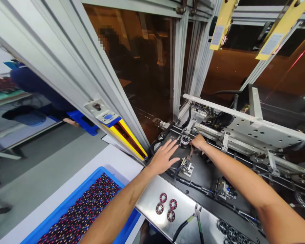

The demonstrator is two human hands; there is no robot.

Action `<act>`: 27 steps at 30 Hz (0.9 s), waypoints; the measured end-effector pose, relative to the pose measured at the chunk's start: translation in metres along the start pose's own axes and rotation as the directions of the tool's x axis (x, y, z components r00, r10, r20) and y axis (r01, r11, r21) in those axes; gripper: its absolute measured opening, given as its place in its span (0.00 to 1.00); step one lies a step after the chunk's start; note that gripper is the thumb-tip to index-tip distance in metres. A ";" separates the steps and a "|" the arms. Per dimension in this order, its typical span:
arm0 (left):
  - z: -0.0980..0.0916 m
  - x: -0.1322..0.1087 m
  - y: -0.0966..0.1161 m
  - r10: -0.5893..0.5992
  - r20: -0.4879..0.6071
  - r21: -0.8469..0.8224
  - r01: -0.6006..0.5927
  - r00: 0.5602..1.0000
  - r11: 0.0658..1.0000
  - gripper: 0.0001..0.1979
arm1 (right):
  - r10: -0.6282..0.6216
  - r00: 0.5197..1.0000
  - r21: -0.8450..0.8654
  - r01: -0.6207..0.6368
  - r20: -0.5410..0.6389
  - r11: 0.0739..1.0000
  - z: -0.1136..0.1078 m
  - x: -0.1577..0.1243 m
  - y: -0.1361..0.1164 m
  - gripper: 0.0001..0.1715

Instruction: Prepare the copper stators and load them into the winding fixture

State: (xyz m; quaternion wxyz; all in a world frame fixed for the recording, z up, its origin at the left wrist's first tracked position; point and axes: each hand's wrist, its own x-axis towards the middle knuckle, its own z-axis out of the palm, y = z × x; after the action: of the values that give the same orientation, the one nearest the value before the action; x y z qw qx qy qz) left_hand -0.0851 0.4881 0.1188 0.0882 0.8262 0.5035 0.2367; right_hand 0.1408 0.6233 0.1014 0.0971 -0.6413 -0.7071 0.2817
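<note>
My left hand is open, fingers spread, over the black machine plate, its fingertips just left of a round metal fixture. Close against the right side of that fixture is my right hand, closed with its fingers curled down. Whatever those fingers may hold is hidden. A small metal clamp block sits on the plate below the two hands. On the steel ledge nearer me lie several ring-shaped copper-wound stators and a pair of cutting pliers with green and black handles.
A blue tray full of wound stators stands at lower left. Dark rings lie on the ledge at right. An aluminium post with a yellow light curtain rises on the left. A metal rail crosses behind. Another person is at far left.
</note>
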 end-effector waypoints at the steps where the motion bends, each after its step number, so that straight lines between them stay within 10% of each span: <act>1: 0.004 0.017 -0.002 0.035 0.065 0.020 -0.037 0.997 0.999 0.30 | 0.053 0.999 0.044 -0.053 0.004 0.998 -0.001 0.007 -0.003 0.19; 6: 0.019 0.058 -0.004 0.082 0.247 0.118 -0.114 0.966 0.986 0.34 | 0.188 0.982 0.223 -0.188 0.021 0.956 -0.011 0.015 -0.011 0.19; 18: 0.031 0.067 0.002 0.052 0.339 0.235 -0.138 0.939 0.962 0.32 | 0.078 0.993 0.239 -0.098 0.093 0.966 -0.020 -0.004 -0.037 0.17; 22: 0.028 0.068 0.002 0.038 0.356 0.249 -0.134 0.934 0.959 0.35 | -0.138 0.990 0.140 0.133 0.025 0.981 -0.060 -0.056 -0.031 0.16; 27: 0.028 0.073 -0.002 0.037 0.383 0.212 -0.127 0.923 0.969 0.36 | -0.347 0.937 -0.030 0.348 0.046 0.937 -0.123 -0.154 0.051 0.13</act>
State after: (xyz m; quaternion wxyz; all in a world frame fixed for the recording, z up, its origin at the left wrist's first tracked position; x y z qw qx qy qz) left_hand -0.0459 0.5553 0.1156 0.0759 0.8812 0.4663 0.0167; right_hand 0.2702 0.5100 0.2099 0.1192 -0.5023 -0.8162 0.2594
